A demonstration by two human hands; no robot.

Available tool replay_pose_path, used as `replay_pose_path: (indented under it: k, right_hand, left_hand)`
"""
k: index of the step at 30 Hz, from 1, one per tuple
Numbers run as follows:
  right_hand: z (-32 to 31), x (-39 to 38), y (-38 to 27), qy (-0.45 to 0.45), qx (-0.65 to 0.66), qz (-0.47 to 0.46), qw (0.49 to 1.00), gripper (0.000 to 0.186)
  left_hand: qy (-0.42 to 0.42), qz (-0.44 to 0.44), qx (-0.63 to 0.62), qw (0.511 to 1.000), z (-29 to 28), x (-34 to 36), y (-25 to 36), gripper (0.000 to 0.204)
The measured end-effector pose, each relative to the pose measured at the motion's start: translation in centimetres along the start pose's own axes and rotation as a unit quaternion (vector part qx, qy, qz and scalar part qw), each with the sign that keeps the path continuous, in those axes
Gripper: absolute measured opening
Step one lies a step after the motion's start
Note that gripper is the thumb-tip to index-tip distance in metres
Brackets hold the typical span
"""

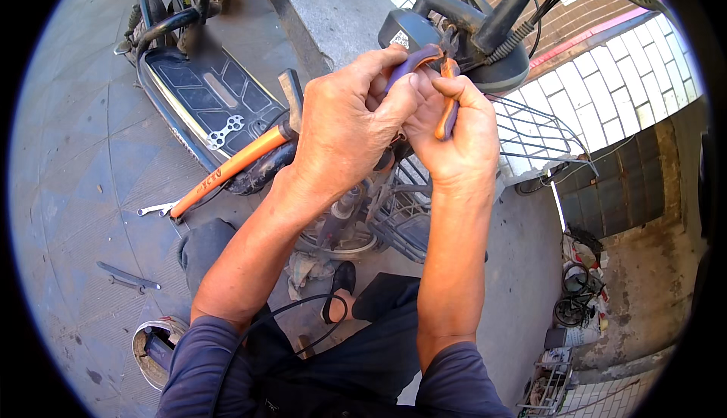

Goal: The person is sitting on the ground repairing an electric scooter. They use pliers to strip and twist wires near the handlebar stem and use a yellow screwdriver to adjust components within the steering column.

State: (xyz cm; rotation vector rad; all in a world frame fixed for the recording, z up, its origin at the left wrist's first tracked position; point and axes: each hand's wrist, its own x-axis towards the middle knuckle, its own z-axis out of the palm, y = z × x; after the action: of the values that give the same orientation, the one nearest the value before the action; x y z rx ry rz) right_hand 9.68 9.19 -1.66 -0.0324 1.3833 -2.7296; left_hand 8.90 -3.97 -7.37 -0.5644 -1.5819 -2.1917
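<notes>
Both my hands are raised together in front of a bike's front end. My left hand [341,119] is closed around one handle of a pair of pliers [447,121] with purple and orange grips. The other handle lies in my right hand [462,145], with the thumb against it and the fingers curled behind. Pointing upward, the jaws meet the dark parts and cables beneath the handlebar stem [503,28]; what they bite on is too small to make out. Beside them sits a black rounded headlight-like housing [397,26] with a small white label.
An orange frame tube [235,168] slants to the left of my forearm. Beyond it, a multi-hole wrench [225,132] lies on a scooter's footboard [178,77]. Spanners [129,276] and a bucket [144,357] are on the paving. A wire basket [534,134] stands right, before a tiled wall [606,88].
</notes>
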Motion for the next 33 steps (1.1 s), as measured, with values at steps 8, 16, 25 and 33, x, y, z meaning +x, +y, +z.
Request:
replay_pose_path:
  k: [8, 16, 25, 33]
  right_hand:
    - [-0.1, 0.2, -0.2, -0.031, 0.015, 0.025, 0.999, 0.034]
    - [0.0, 0.4, -0.4, -0.009, 0.008, 0.013, 1.000, 0.034]
    - [-0.3, 0.4, -0.9, -0.019, 0.024, 0.044, 0.999, 0.034]
    - [-0.6, 0.5, -0.5, 0.000, 0.023, 0.021, 1.000, 0.036]
  left_hand:
    - [0.014, -0.006, -0.009, 1.000, 0.3, -0.1, 0.0, 0.028]
    - [0.019, -0.007, -0.044, 0.999, 0.5, 0.0, -0.5, 0.027]
    - [0.017, -0.007, -0.052, 0.999, 0.3, 0.0, -0.3, 0.028]
    - [0.011, -0.001, -0.045, 0.999, 0.4, 0.0, -0.4, 0.028]
